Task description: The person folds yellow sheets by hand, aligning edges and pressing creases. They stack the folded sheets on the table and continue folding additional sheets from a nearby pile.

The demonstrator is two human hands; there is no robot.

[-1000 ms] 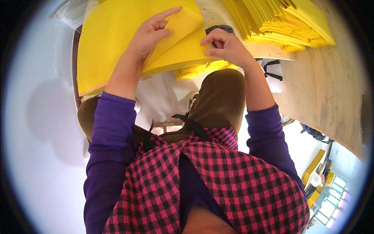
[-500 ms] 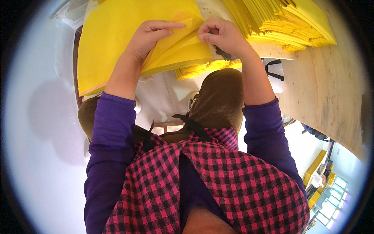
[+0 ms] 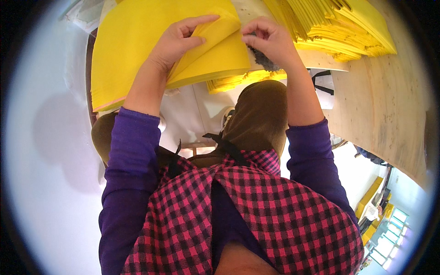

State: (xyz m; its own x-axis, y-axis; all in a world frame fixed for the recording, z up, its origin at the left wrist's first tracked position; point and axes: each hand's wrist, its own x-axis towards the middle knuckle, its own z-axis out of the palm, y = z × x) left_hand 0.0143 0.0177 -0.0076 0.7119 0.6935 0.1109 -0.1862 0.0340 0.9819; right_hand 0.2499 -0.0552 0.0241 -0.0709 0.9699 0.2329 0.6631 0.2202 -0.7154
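My left hand (image 3: 176, 41) lies on a broad stack of yellow sheets (image 3: 133, 50), index finger stretched out and thumb apart from it. Beside its thumb, the top sheet's near right part (image 3: 206, 34) is turned back in a diagonal fold. At the stack's right edge my right hand (image 3: 270, 41) is closed in a pinch, its thumb and index fingertips close together. Something small and dark shows between its fingers, too little to make out. Under that hand, a dark fuzzy thing (image 3: 266, 62) rests on the wooden table.
Thick piles of folded yellow sheets (image 3: 341, 34) stand at the far right on the wooden table (image 3: 380, 101). More yellow sheets (image 3: 233, 81) lie below the stack's near edge, close to my knee. A white wall (image 3: 50, 137) runs along the left.
The turned-back part of the top sheet has opened wider and lies flatter. My right hand has shifted slightly right, away from the fold; my left index finger has moved slightly farther away.
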